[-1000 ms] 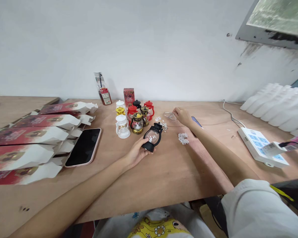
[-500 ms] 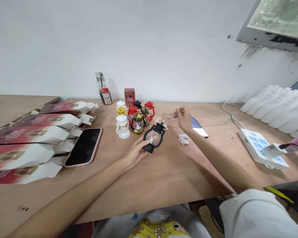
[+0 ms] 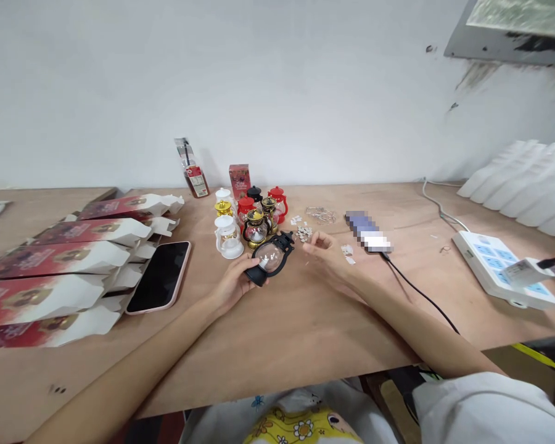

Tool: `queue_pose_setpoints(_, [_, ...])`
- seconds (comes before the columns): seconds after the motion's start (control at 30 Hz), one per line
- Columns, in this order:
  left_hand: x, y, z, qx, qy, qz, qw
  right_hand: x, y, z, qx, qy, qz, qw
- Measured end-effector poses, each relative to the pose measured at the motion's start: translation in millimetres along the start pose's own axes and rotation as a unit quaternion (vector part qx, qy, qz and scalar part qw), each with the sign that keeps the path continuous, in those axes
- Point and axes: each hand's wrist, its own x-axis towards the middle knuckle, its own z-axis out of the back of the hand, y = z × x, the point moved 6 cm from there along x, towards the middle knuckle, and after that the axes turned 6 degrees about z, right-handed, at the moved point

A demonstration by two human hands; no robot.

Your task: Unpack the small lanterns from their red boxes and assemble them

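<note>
My left hand (image 3: 235, 280) is closed round the base of a small black lantern (image 3: 269, 258) with a clear round globe, tilted with its top to the upper right. Right of the lantern's top, my right hand (image 3: 327, 258) has thumb and fingers pinched together; whatever lies between them is too small to make out. Small round silvery pieces (image 3: 304, 234) lie just beyond its fingertips, with thin wire pieces (image 3: 320, 214) behind them. Small white plastic pieces (image 3: 348, 251) sit partly behind the right hand. Several white, red, gold and black lanterns (image 3: 255, 227) stand grouped past the held one.
Red and white printed cartons (image 3: 60, 268) lie stacked at left, beside a dark-screened phone (image 3: 160, 277). A second phone (image 3: 369, 234) with a black cable lies at right, near a white power strip (image 3: 504, 268). A bottle (image 3: 197, 180) and small red box (image 3: 239, 180) stand by the wall.
My right hand has come back from the wire pieces, down and left toward the lantern, still pinched. My left hand has shifted the black lantern slightly left. The view has turned a little.
</note>
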Motion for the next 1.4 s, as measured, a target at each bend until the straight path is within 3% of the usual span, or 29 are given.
queue_pose_setpoints(0.1, [-1, -7, 6.5, -0.014, -0.010, 0.029, 0.999, -7, -11, -9, -0.117, 0.092, -0.006, 0.989])
queue_pose_setpoints(0.2, [-3, -14, 11.0, -0.033, -0.009, 0.043, 0.998, -13, -8, -19, -0.227, 0.184, 0.039, 0.956])
queue_pose_setpoints(0.4, [0, -18, 22.4, -0.028, -0.044, 0.031, 0.998, -20, 10, -31, -0.392, 0.227, 0.153, 0.878])
queue_pose_setpoints(0.53, [3, -17, 26.7, 0.005, -0.097, -0.007, 0.995, -24, 4, -40, -0.448, 0.277, 0.180, 0.831])
queue_pose_setpoints(0.63, [4, -18, 27.3, 0.052, -0.128, -0.043, 0.989, -23, 4, -37, -0.449, 0.245, 0.174, 0.842])
queue_pose_setpoints(0.8, [3, -18, 29.0, 0.077, -0.147, -0.081, 0.983, -19, 11, -25, -0.340, 0.103, 0.158, 0.921])
queue_pose_setpoints(0.87, [2, -18, 28.1, 0.090, -0.146, -0.091, 0.981, -20, 14, -24, -0.303, 0.064, 0.177, 0.934])
queue_pose_setpoints(1.17, [1, -18, 25.3, 0.123, -0.156, -0.112, 0.974, -34, 30, -39, -0.356, 0.090, 0.246, 0.897])
queue_pose_setpoints(1.4, [-1, -17, 24.3, 0.138, -0.158, -0.110, 0.972, -35, 20, -42, -0.358, 0.093, 0.244, 0.896])
